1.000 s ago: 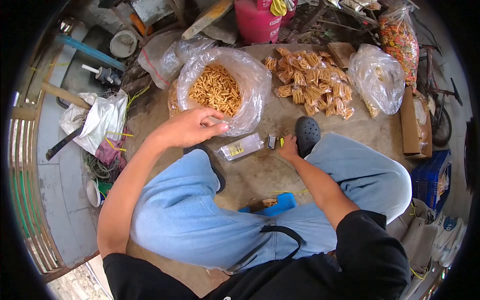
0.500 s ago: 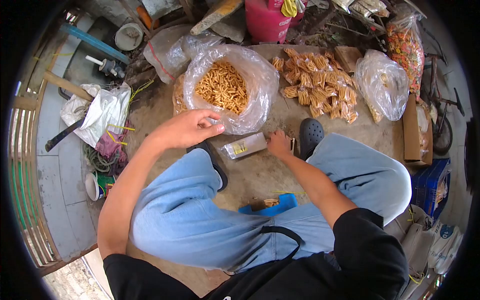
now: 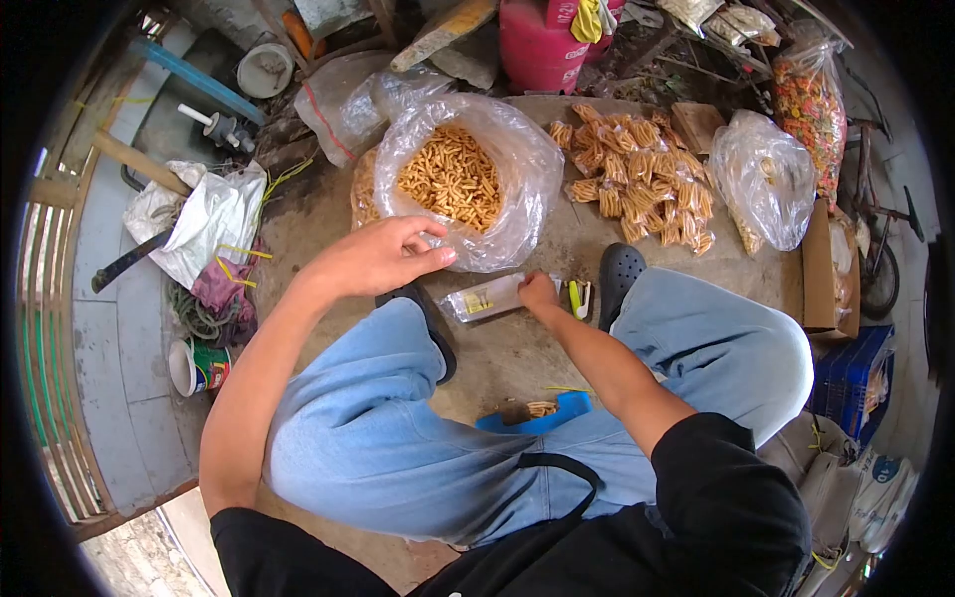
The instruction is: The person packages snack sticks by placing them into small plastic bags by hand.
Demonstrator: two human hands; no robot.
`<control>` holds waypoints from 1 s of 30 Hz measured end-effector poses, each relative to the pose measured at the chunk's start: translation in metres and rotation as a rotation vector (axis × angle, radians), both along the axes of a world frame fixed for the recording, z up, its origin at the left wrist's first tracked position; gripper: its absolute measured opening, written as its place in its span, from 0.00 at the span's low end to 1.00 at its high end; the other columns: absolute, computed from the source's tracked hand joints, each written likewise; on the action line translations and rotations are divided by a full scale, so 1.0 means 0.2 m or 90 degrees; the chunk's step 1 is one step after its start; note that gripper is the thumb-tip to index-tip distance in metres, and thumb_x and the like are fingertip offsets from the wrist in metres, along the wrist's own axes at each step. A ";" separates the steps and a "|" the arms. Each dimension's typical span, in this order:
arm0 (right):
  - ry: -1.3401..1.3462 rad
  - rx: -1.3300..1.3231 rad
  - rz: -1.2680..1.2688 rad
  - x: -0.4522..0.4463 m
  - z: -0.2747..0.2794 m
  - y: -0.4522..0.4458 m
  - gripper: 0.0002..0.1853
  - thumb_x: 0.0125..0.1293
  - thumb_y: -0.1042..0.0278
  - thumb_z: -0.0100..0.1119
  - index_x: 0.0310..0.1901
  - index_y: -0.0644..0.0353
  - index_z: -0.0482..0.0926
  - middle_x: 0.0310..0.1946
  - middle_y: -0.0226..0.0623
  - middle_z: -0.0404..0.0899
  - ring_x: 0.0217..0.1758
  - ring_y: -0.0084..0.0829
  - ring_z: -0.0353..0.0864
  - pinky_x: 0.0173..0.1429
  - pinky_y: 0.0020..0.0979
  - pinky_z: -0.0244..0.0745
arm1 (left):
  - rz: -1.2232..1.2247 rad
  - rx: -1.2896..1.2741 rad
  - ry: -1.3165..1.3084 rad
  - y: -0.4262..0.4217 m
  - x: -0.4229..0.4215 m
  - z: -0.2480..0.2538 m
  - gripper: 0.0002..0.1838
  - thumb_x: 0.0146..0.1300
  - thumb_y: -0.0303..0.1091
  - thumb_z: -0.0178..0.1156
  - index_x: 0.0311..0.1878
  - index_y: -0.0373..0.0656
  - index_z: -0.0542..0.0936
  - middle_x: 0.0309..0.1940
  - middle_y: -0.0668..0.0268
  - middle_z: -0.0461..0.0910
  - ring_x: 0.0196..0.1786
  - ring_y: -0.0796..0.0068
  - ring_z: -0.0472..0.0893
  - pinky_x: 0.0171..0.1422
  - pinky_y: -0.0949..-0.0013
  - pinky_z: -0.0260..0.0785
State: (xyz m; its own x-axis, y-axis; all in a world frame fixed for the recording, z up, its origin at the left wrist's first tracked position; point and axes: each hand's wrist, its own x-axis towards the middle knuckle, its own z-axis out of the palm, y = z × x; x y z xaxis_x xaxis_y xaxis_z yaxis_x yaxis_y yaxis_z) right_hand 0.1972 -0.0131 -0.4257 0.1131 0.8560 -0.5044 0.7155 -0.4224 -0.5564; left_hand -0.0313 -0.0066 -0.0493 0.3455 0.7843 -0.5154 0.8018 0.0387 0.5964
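My left hand hovers at the near rim of a large clear plastic sack filled with golden stick snacks. Its thumb and fingers are apart, with nothing visible between them. On the floor between my feet lies a flat stack of clear plastic bags with a yellow label. My right hand is at the right end of this stack, its fingers curled and closed on the bag edge. A small green and white tool, perhaps a stapler, lies just right of that hand, beside my shoe.
Many filled snack packets are heaped ahead right, next to another clear bag. A blue plastic piece with some snack sticks lies between my legs. A pink container stands at the back; a cardboard box is at right.
My right hand has shifted slightly left and its fingers have curled in at the bag stack, uncovering the green tool. The left hand keeps its pose; the view has moved slightly.
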 end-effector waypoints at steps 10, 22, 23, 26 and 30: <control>0.162 -0.006 -0.006 0.04 -0.28 -0.01 0.10 0.54 0.73 0.59 0.38 0.51 0.85 0.31 0.42 0.86 0.35 0.39 0.86 0.42 0.35 0.80 | 0.004 -0.012 -0.020 0.02 -0.01 -0.01 0.29 0.67 0.53 0.57 0.62 0.40 0.72 0.47 0.54 0.83 0.52 0.66 0.80 0.57 0.65 0.69; 0.241 -0.118 -0.074 0.00 -0.21 -0.02 0.07 0.57 0.66 0.66 0.35 0.57 0.85 0.19 0.36 0.81 0.15 0.26 0.77 0.19 0.30 0.71 | -0.014 0.003 -0.010 0.05 0.02 -0.03 0.30 0.67 0.54 0.57 0.63 0.41 0.71 0.48 0.53 0.82 0.51 0.65 0.81 0.57 0.64 0.70; 0.258 -0.116 -0.067 0.00 -0.21 -0.02 0.08 0.58 0.65 0.66 0.36 0.59 0.84 0.19 0.33 0.80 0.15 0.23 0.75 0.17 0.28 0.68 | -0.014 0.002 -0.009 0.05 0.02 -0.03 0.30 0.67 0.54 0.57 0.63 0.41 0.71 0.48 0.53 0.82 0.51 0.65 0.81 0.57 0.64 0.70; 0.282 -0.107 -0.052 0.00 -0.25 -0.03 0.08 0.59 0.65 0.64 0.36 0.60 0.84 0.19 0.31 0.79 0.14 0.21 0.73 0.15 0.26 0.65 | -0.014 -0.001 -0.017 0.07 0.02 -0.05 0.30 0.67 0.54 0.57 0.63 0.42 0.71 0.48 0.53 0.82 0.52 0.64 0.81 0.57 0.64 0.70; 0.198 0.000 0.042 0.01 -0.32 -0.02 0.08 0.60 0.66 0.61 0.37 0.60 0.83 0.19 0.34 0.80 0.15 0.25 0.75 0.18 0.30 0.68 | -0.021 -0.001 -0.011 0.08 0.03 -0.06 0.30 0.67 0.54 0.57 0.63 0.42 0.71 0.48 0.53 0.82 0.52 0.64 0.80 0.57 0.64 0.70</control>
